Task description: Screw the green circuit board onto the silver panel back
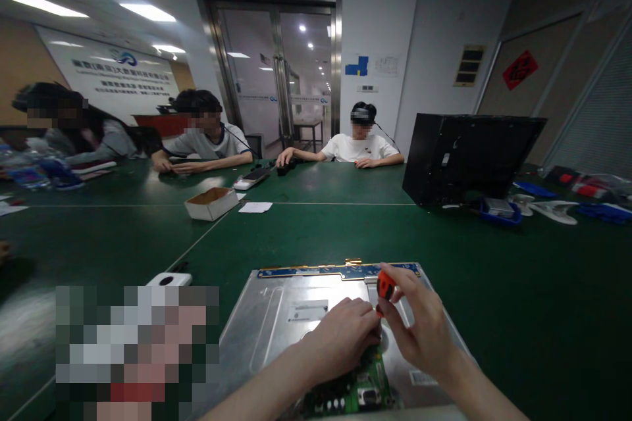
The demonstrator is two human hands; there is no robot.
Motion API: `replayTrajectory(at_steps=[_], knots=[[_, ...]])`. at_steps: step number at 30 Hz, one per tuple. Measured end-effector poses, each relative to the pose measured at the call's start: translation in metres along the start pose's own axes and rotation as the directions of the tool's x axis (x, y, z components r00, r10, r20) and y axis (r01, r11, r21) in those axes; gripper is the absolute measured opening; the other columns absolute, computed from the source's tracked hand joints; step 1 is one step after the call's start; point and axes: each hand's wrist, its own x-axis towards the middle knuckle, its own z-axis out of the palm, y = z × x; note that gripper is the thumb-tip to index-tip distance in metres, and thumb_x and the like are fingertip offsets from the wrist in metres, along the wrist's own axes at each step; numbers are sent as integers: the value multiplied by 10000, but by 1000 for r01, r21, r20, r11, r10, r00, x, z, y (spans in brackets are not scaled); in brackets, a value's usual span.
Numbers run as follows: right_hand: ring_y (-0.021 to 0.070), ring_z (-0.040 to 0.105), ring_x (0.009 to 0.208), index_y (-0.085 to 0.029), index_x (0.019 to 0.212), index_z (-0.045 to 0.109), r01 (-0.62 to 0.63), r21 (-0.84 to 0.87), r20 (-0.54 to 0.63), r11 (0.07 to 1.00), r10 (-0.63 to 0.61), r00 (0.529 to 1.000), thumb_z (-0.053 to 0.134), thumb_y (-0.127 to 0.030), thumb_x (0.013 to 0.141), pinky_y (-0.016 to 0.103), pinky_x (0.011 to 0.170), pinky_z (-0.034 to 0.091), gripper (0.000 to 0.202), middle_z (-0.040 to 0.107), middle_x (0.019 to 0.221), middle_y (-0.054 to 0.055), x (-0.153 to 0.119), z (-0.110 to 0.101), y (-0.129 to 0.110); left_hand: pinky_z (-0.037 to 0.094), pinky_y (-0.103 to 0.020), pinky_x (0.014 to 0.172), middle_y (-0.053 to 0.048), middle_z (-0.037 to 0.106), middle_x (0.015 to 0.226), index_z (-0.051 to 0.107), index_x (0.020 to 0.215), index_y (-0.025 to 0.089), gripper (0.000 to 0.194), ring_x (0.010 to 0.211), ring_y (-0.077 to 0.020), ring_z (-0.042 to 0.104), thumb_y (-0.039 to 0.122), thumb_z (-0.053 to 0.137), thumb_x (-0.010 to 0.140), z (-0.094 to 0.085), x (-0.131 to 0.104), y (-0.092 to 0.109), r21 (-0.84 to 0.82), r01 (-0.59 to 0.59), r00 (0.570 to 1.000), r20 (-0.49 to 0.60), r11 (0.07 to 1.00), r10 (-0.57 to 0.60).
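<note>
A flat metal panel [276,306], like the back of a display, lies on the table in front of me. Along its far edge runs a narrow blue circuit strip [316,272], and a green circuit board [368,378] sits on its near part. My right hand [419,316] pinches the orange and black handle of a screwdriver [386,285], held upright over the panel. Right beside it, my left hand [343,332] rests over the green board with curled fingers near the screwdriver's lower end. Those fingertips, and the screwdriver's tip, are hidden.
A large black monitor-like casing [459,158] stands at the right, with a blue tray [500,210] before it. An open cardboard box [211,204] and a white device [170,279] are to the left. Several people sit across the green table [316,230].
</note>
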Motion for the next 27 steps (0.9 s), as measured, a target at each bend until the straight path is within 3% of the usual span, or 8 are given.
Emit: replayTrajectory(at_steps=[8,20,27], knots=[[174,663,707,-187,1440,436,9,-3,-25,1000,-9,1000,454,-158,992,285,601,578,449,697,1027,99,0,-1,-1,496,-357,876,-100,690,1073,613,1028,176,88,1009,-256,645,129,601,955,-1,0,1,22,19,1000,13,1000,-20],[165,656,700,-154,1421,439,-3,4,-10,1000,3,1000,465,-165,995,286,609,586,427,688,1071,124,-3,1,3,483,-345,848,-101,698,1068,643,1049,180,116,1007,-263,650,138,615,945,5,1,-2,-17,2,999,-52,1000,-3],[155,634,655,-159,1364,463,-10,-25,-24,1000,10,1000,490,-209,1013,274,561,566,356,694,1004,97,-3,3,3,492,-359,867,-99,694,1076,646,1077,189,143,1013,-264,645,157,623,939,7,1,-6,-33,-5,999,-48,999,3]])
